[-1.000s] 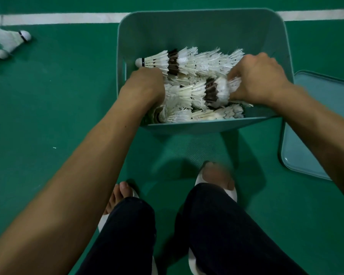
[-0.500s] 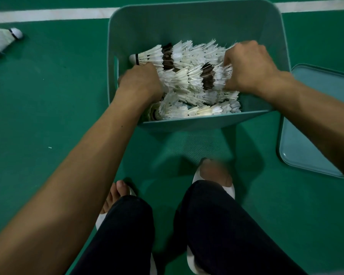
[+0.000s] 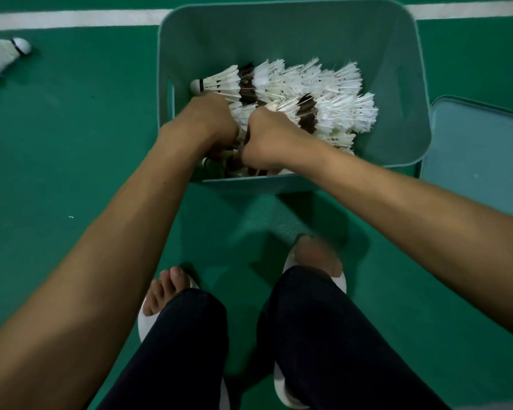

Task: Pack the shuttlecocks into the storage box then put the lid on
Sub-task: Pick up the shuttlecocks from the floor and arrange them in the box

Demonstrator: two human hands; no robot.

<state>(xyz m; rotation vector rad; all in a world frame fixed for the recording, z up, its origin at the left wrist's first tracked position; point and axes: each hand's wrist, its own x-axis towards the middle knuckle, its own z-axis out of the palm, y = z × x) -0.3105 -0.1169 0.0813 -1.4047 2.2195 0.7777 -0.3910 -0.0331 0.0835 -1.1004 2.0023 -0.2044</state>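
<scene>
The right hand has crossed from the right end of the shuttlecocks to the near-left part of the storage box. It now sits just beside the left hand, knuckles up, fingers curled down among the feathers. The rows' right ends, covered 1 second ago, now lie exposed.

A person's left hand and right hand sit knuckle to knuckle in the near-left part of a box at upper centre. They appear to grip the stacked shuttlecocks, though the fingers are hidden. The lid lies flat on the green floor at right, and loose shuttlecocks lie at upper left.
</scene>
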